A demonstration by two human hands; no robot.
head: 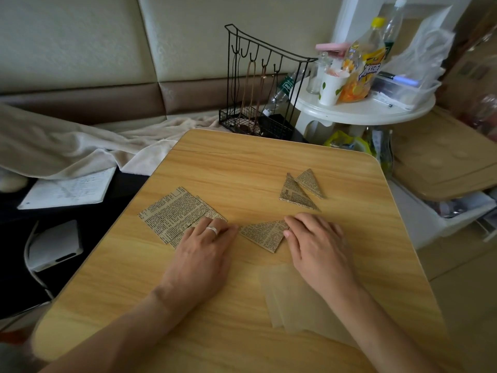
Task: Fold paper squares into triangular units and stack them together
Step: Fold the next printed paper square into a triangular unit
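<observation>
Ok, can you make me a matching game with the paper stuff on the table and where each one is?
Things:
1. flat newspaper squares
2. finished triangles
3. half-folded piece
4. see-through sheets

Places:
A. between both hands
B. under the right forearm
C. far right, beyond the right hand
D. partly under the left hand

Pairs: 1-D, 2-C, 3-A, 4-B

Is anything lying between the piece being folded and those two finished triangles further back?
Nothing visible. Only bare table lies between the folded piece under the right hand and the finished triangles.
</observation>
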